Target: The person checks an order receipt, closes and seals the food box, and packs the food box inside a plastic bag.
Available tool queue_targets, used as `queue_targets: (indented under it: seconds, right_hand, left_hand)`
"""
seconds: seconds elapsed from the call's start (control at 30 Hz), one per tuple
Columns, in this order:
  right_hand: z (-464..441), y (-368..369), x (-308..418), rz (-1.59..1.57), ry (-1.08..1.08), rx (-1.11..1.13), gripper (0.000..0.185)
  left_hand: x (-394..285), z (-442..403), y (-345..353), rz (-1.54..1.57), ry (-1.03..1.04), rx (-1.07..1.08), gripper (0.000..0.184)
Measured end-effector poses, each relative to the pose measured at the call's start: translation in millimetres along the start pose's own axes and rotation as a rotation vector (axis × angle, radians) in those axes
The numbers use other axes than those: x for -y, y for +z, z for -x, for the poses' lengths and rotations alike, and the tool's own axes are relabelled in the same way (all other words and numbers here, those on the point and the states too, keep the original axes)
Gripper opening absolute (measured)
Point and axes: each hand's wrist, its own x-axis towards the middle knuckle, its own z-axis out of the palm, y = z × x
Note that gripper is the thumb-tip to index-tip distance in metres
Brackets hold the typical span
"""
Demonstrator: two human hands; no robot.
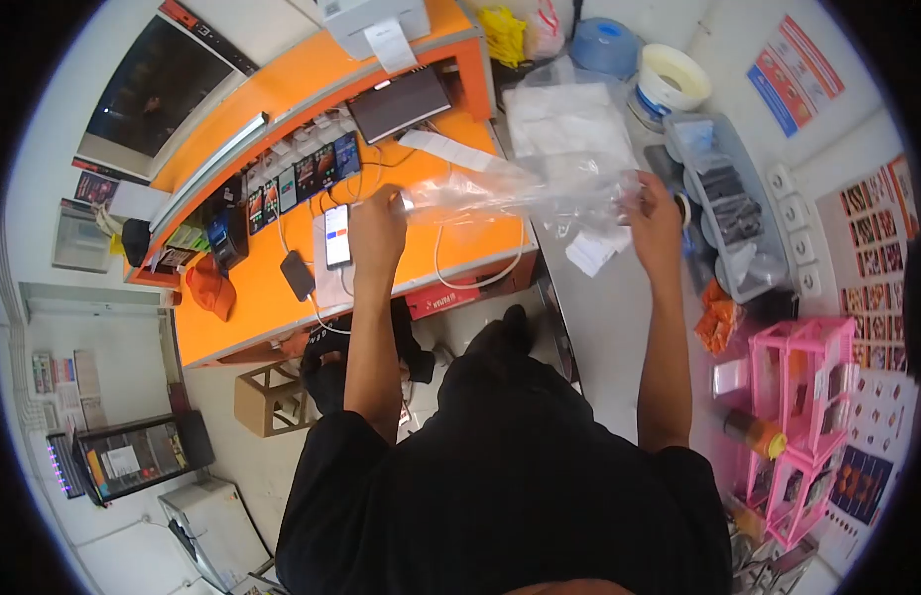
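Observation:
A clear plastic bag (500, 198) is stretched sideways between my two raised hands. My left hand (379, 220) is closed on its left end, over the orange counter. At the other end, my right hand (651, 206) pinches the crumpled plastic above the grey work surface. Below the bag, a small white paper slip (591, 253) lies on the grey surface. Behind it is a stack of white bags (564, 119). A phone with a lit screen (337, 236) rests on the counter just left of my left hand.
The orange counter (207, 332) carries a monitor (401, 104), several propped phones, cables and an orange cap (210, 288). A receipt printer (376, 22) sits above. To the right stand a grey bin (713, 193) of packaging, a white bucket (674, 77) and a pink rack (798, 397).

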Motion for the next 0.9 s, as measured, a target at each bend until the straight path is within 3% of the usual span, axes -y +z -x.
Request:
queue_targets:
  seconds: [0.07,0.1,0.2,0.27,0.3,0.33,0.4,0.43,0.47,0.53,0.57,0.6,0.63,0.67,0.7,0.73,0.77,0.8,0.87,0.9]
  right_hand:
    - [24.2,0.8,-12.9,0.235,-0.099,-0.015,0.034]
    - [36.5,2.8,-16.0,0.328,-0.173,-0.018,0.034]
    - [87.9,-15.1,-17.1,0.810,-0.263,0.073,0.034]
    - [123.6,-34.9,-12.4,1.172,-0.180,0.139,0.032]
    - [124.1,-54.0,-18.9,1.243,-0.043,0.373,0.029]
    - [114.3,-73.4,-26.7,1.291,0.100,0.609,0.028]
    - [104.7,-87.8,21.3,1.477,0.047,0.624,0.025]
    - [91.0,-95.4,12.3,1.425,-0.116,0.412,0.022]
    - [97.4,-95.7,51.2,1.238,-0.422,0.049,0.014]
    - [137.3,-83.6,156.5,0.701,-0.621,-0.392,0.012]
    - [162.4,-82.2,181.5,0.403,-0.704,-0.568,0.013]
    - [180.2,-83.9,178.1,0.355,-0.887,-0.537,0.014]
    - [197.0,-82.2,166.0,0.307,-1.067,-0.504,0.014]
    - [187.6,-61.1,100.1,0.497,-1.016,-0.386,0.016]
    - [178.6,-39.9,34.7,0.683,-0.976,-0.260,0.019]
    - [204.6,-46.3,-70.8,1.035,-0.200,0.334,0.017]
    - [244.5,-49.1,-137.2,1.049,0.105,0.366,0.017]
    - [286.6,-49.7,-173.1,0.973,0.160,0.209,0.017]
    - [335.0,-63.3,-203.9,0.850,0.084,-0.115,0.018]
    - [362.2,-59.5,-205.6,0.743,0.062,-0.164,0.019]
  left_hand:
    - [-26.9,17.9,7.3,0.256,0.090,0.011,0.014]
    - [-31.9,29.7,19.5,0.465,0.223,0.124,0.024]
    - [-64.6,78.7,38.2,0.464,0.284,0.507,0.024]
    - [-59.7,94.8,56.8,0.595,0.029,0.860,0.026]
    - [-62.0,94.1,64.0,0.644,-0.099,1.032,0.028]
    - [-70.2,86.0,64.3,0.467,0.011,1.110,0.028]
    - [-81.5,63.3,68.9,0.109,0.224,1.255,0.030]
    - [-74.5,45.3,66.1,0.110,0.425,1.154,0.022]
    - [-86.1,20.0,41.0,0.096,0.526,0.866,0.022]
    - [-138.1,22.7,-40.9,0.243,0.622,0.026,0.021]
    - [-155.2,45.5,-67.4,0.349,0.645,-0.230,0.021]
    - [-158.0,77.7,-73.2,0.417,0.662,-0.346,0.021]
    - [-146.9,113.4,-53.4,0.394,0.682,-0.310,0.021]
    - [-123.8,151.9,-14.1,0.262,0.708,-0.109,0.021]
    - [-83.6,192.9,43.7,0.099,0.752,0.231,0.021]
    - [-27.5,241.2,99.8,-0.049,0.762,0.730,0.021]
    - [30.4,290.7,138.6,-0.086,0.777,1.133,0.021]
    - [56.3,319.0,164.5,0.060,0.725,1.266,0.021]
    - [-11.2,318.0,240.8,0.513,0.384,1.281,0.025]
    - [12.0,357.6,215.2,0.664,0.077,1.307,0.029]
